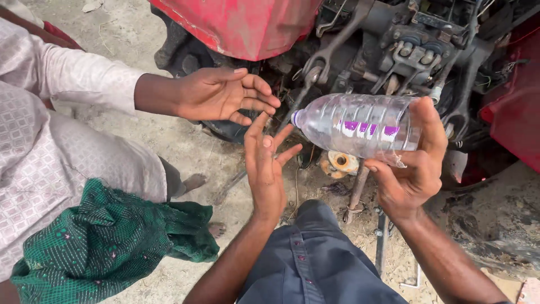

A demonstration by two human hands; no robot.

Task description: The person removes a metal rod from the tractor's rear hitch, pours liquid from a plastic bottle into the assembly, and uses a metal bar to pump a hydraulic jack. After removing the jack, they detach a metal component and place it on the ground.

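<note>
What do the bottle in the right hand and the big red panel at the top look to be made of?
Bottle: clear, thin plastic, apparently; see-through, ribbed, with a purple label band. Red panel: probably painted sheet metal; glossy red, chipped and scuffed along its lower edge.

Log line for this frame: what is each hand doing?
right hand: holds clear plastic bottle tipped sideways | left hand: open, empty, by its mouth | other person's hand: open, palm up
</note>
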